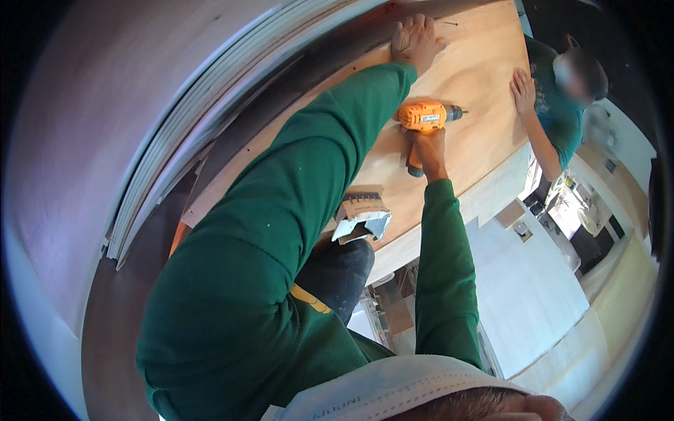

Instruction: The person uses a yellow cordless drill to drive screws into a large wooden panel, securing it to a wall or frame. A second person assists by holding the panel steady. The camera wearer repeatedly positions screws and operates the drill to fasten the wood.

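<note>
In the head view, my right hand [430,151] is wrapped round the grip of an orange cordless drill [423,116]. The drill lies over a plywood sheet [484,70], its black chuck and bit aimed to the right. At the far left edge of that sheet my left hand [415,42] rests with fingers apart and nothing in it. A small screw [451,24] lies on the wood just right of these fingers. Nearer to me, an opened cardboard box [362,216] sits on the sheet beside my knee; its contents cannot be made out.
A co-worker in a teal shirt [554,119] stands at the right, one hand [523,91] on the sheet's edge. Several stacked panels [203,91] lean along the left. Pale boards [533,295] lie lower right, with assorted items [572,210] beyond.
</note>
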Motion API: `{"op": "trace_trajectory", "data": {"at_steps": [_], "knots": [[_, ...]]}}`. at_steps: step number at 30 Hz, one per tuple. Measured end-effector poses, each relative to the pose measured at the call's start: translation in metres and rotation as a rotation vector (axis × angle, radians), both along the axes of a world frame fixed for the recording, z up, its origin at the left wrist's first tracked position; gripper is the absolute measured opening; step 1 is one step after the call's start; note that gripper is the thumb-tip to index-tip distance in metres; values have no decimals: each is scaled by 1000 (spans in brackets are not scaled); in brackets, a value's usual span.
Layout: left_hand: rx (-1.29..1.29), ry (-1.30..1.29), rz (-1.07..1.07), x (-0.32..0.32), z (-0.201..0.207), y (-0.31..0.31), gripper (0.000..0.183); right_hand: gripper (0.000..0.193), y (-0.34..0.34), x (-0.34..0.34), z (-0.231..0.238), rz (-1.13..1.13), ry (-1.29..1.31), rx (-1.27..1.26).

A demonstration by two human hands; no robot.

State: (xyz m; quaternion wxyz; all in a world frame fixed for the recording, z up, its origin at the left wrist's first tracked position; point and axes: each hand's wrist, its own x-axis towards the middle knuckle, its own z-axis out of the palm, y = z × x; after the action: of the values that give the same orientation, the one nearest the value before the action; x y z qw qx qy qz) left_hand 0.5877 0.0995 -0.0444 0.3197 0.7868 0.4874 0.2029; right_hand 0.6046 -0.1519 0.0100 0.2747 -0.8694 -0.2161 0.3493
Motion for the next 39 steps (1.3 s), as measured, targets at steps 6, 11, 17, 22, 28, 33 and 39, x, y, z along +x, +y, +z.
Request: {"op": "trace_trajectory", "data": {"at_steps": [6, 11, 17, 22, 28, 33, 39], "knots": [[-39, -50, -91, -16, -15, 9, 70, 32, 9, -4, 5, 18, 53, 16], [-331, -99, -208, -70, -5, 8, 70, 31, 5, -5, 15, 17, 61, 4], [-61, -91, -19, -34, 1, 5, 51, 30, 23, -16, 26, 107, 64, -26], [50, 16, -75, -27, 15, -13, 32, 32, 8, -8, 18, 55, 49, -27], [-24, 139, -41, -5, 26, -2, 39, 51, 9, -2, 13, 43, 83, 21], [19, 8, 105, 20, 10, -3, 37, 31, 3, -3, 1, 34, 39, 11], [76, -21, -56, 12, -18, -3, 38, 32, -1, -2, 4, 28, 33, -8]]}}
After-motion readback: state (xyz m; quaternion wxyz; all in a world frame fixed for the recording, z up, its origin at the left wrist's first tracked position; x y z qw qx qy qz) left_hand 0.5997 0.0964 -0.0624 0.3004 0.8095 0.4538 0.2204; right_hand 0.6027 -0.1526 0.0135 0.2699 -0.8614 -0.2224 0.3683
